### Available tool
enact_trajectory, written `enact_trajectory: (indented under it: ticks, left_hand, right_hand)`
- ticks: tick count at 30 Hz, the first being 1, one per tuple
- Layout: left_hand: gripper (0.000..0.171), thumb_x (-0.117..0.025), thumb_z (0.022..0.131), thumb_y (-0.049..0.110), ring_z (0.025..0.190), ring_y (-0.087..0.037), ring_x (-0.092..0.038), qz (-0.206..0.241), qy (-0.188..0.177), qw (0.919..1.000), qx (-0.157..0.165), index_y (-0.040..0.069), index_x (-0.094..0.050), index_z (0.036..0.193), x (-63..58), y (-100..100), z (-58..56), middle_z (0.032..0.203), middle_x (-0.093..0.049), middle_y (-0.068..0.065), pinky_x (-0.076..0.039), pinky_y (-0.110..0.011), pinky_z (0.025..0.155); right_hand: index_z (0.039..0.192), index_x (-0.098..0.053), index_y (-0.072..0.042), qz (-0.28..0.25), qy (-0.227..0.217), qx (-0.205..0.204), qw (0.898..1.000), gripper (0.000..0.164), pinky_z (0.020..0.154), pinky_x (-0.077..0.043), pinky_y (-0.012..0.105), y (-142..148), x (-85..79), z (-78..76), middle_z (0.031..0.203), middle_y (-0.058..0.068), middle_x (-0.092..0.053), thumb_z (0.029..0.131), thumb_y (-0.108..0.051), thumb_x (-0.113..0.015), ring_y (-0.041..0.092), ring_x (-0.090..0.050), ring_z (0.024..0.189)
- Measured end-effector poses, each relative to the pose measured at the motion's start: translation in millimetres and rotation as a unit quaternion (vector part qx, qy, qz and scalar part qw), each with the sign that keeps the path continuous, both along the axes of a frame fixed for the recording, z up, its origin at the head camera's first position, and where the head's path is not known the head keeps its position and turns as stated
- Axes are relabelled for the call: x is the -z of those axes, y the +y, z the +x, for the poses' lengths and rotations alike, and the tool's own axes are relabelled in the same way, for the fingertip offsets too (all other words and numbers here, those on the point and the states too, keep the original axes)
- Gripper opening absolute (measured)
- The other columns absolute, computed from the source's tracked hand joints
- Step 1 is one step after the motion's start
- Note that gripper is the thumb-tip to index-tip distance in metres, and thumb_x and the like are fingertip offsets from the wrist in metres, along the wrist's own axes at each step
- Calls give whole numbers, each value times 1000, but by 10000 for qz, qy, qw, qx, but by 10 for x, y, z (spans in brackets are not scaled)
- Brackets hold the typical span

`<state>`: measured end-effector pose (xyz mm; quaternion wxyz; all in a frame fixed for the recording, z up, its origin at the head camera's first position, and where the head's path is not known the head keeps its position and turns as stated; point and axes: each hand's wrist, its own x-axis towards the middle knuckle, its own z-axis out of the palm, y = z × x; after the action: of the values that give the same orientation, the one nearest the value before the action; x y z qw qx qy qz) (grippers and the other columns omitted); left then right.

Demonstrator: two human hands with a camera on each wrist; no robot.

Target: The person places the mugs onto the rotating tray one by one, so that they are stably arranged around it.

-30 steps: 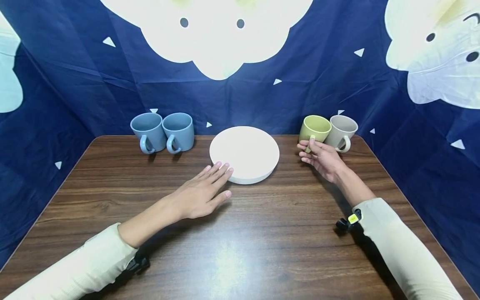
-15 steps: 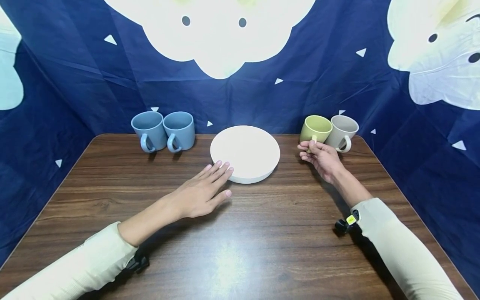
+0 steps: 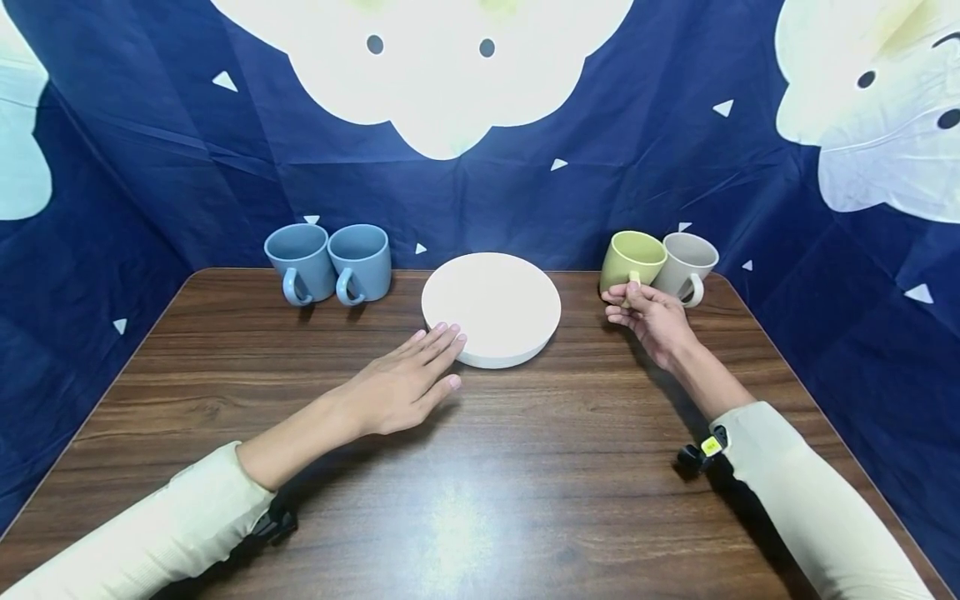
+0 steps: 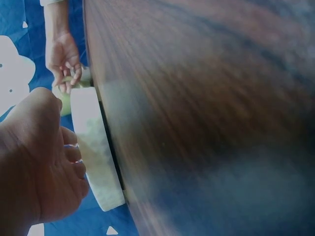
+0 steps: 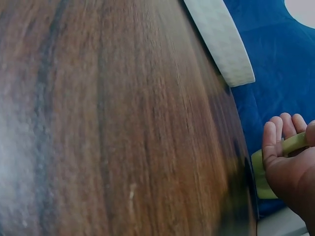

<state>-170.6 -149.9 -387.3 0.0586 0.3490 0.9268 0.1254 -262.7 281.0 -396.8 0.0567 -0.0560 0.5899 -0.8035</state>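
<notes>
In the head view my right hand (image 3: 651, 323) pinches the handle of a green mug (image 3: 628, 258) between thumb and fingers. The right wrist view shows the green handle (image 5: 294, 142) passing between them. Directly to the right of that mug, a light grey mug (image 3: 678, 265) stands upright with its handle toward me. At the table's middle lies a round white disc (image 3: 495, 304), thick-sided and flat on top. My left hand (image 3: 401, 387) is stretched flat, its fingertips over the disc's near left rim. From the left wrist, its palm (image 4: 47, 172) faces the disc's side.
Two blue mugs (image 3: 302, 260) stand side by side at the back left, handles toward me. The brown wooden table (image 3: 525, 483) ends at the back against a dark blue cloth (image 3: 510, 192) with white cloud prints.
My right hand and the green mug's handle have shifted slightly to the right. The left hand keeps its place by the white disc.
</notes>
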Motion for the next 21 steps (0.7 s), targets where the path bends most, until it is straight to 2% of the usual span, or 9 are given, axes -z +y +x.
enact_trajectory:
  ticks: [10,21]
  left_hand:
    - [70,-32,124,47,178,-33,-15,-11,83,10000,16,3,-24,178,-4,20,-15,189,-18,-16,-17,-56,146]
    - [70,-32,124,46,178,-34,-16,9,139,9999,11,2,-26,178,-7,16,5,188,-20,-18,-17,-57,146]
  right_hand:
    - [109,-82,-4,1,205,-188,9996,37,87,-68,25,-27,-72,61,106,7,-87,120,-19,-50,14,-82,88]
    - [112,-80,-6,88,312,-498,9982,32,91,-68,26,-159,-98,154,111,6,-87,120,-20,-53,14,-83,92]
